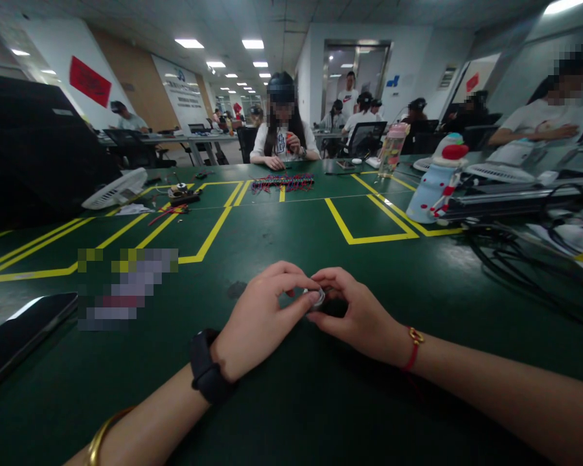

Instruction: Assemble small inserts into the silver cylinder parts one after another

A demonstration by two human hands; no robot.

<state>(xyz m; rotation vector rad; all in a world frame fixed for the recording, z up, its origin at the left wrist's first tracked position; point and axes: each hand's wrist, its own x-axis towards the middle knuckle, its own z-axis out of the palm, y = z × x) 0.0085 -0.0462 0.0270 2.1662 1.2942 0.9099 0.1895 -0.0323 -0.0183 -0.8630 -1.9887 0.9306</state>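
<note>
A small whitish-silver looped piece (319, 298), which looks like a little coil, is between my two hands over the green table (291, 239). My left hand (272, 298) pinches it with thumb and fingertips. From the other side my right hand (352, 310) curls its thumb and fingers around the same piece. The fingers hide much of it, so its exact kind is unclear. A dark smudge (236, 289) marks the tabletop just left of my left hand.
At the left edge lies a black phone (26, 333). Yellow tape (383, 239) outlines areas on the table. Black cables (510, 272) and a light-blue bottle (427, 191) are at right. Colourful wires (282, 183) lie before a seated person (284, 129); a white fan (116, 188) stands left.
</note>
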